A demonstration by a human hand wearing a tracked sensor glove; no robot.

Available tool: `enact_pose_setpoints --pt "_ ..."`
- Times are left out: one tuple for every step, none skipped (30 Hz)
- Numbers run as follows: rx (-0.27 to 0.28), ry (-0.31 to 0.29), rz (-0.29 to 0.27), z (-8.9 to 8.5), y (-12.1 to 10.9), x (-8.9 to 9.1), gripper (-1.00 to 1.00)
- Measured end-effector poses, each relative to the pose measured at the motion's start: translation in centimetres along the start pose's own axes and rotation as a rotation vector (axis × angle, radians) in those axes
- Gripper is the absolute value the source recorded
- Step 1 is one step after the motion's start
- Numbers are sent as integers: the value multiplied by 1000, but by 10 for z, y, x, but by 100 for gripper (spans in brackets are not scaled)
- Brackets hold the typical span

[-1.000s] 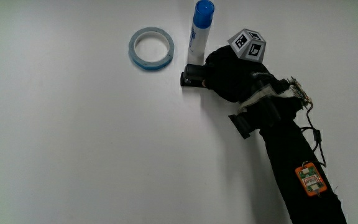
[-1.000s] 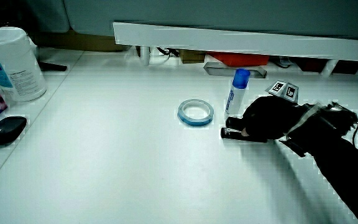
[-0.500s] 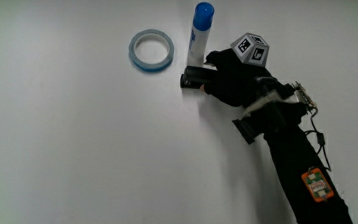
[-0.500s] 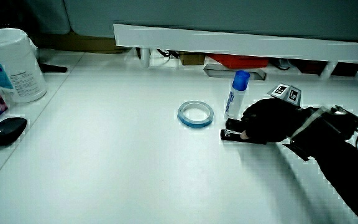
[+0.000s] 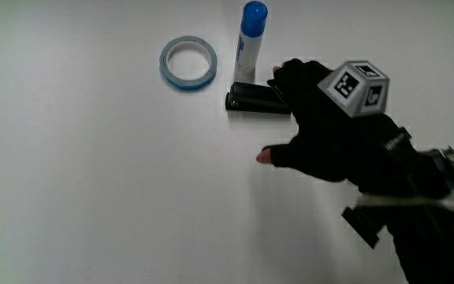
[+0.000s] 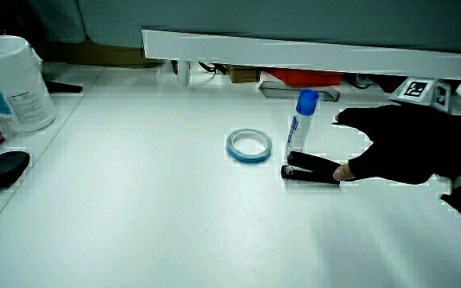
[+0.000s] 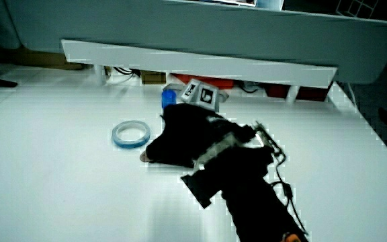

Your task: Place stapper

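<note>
Tape ring [image 5: 187,62] comes first on the white table [image 5: 93,197], lying flat and well clear of the hand. Next to it the blue-capped glue stick [image 5: 249,39] stands upright in a side view [image 6: 301,122], its base just beside the stapler and a little farther from the person.

The stapler [image 5: 254,100], a slim black bar, lies flat on the table with nothing gripping it. Its long axis runs crosswise to the person. One end points toward the tape ring and the other toward the hand, so the hand meets it end-on rather than across its flank.

The hand [image 5: 329,130] hovers at that nearer end, fingers spread and loose, holding nothing. The fingertips [image 5: 284,76] reach over the end of the bar, and the thumb tip shows just beside it in a side view [image 6: 342,171]; whether it touches I cannot tell. In a side view the hand [image 7: 180,138] hides the stapler altogether.

By my reading the placing looks done, and what is left is drawing the hand away along the stapler's own line without nudging the glue stick
</note>
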Motion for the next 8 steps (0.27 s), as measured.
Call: enact_pose_setpoints --pt "0 -17 18 1 -9 -6 -100" --pt "14 -29 39 2 -17 -10 -100" --pt "41 -57 76 1 -21 -11 -100" --pt "68 -85 113 0 -26 -12 -100" --pt "107 -124 94 -1 -30 -12 -100" --pt "111 -118 93 0 -35 -16 -100" --pt "114 -121 93 1 -40 -20 -100" --pt "123 -137 97 0 -43 -21 -100"
